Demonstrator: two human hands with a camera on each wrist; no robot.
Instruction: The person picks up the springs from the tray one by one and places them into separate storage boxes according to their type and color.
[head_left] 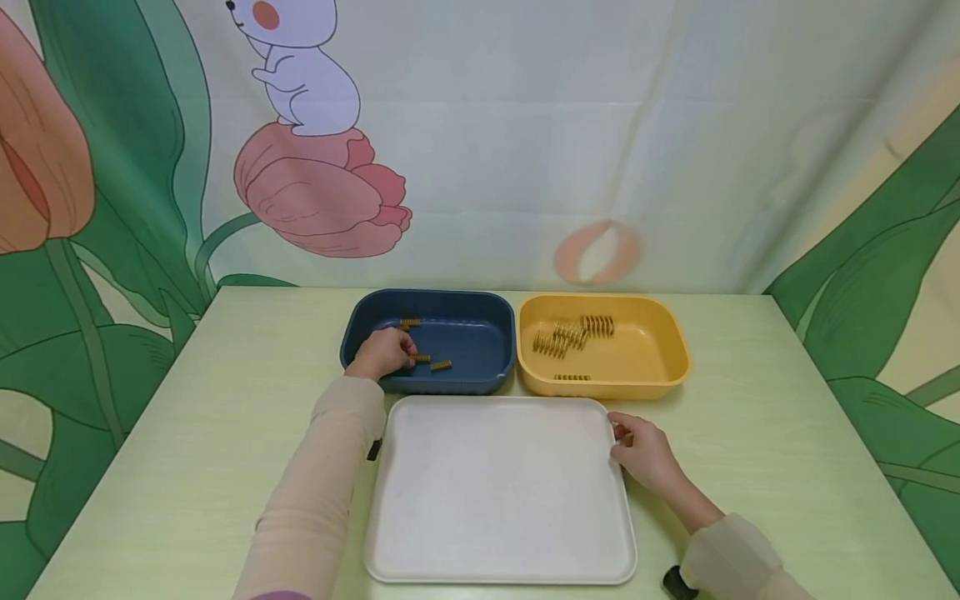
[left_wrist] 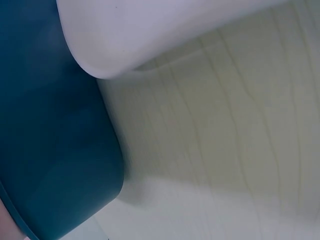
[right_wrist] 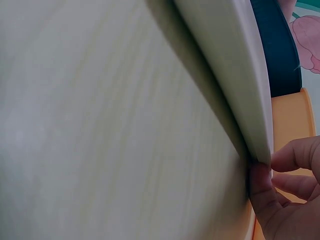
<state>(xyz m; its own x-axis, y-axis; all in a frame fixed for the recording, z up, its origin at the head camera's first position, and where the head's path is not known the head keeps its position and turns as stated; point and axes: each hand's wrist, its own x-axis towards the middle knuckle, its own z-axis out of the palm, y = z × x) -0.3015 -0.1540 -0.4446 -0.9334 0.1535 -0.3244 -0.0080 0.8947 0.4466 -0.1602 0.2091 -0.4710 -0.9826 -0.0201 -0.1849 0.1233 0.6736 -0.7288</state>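
My left hand (head_left: 386, 352) reaches over the near left wall of the dark blue bin (head_left: 472, 385), its fingertips pinching the end of a small brass-coloured coil spring (head_left: 422, 358). Another short spring (head_left: 441, 365) lies just to the right on the bin floor, and one more (head_left: 409, 322) is farther back. On the right, my right hand (head_left: 647, 450) grips the edge of the white tray (head_left: 502, 492) near its far right corner. In the right wrist view the thumb (right_wrist: 262, 192) is against the tray's underside, with fingers at the rim.
A yellow bin (head_left: 637, 358) stands beside the blue one, holding several larger coil springs (head_left: 597, 326). Both bins sit behind the tray on a pale green table (head_left: 247, 433). A printed curtain (head_left: 487, 167) hangs behind the table.
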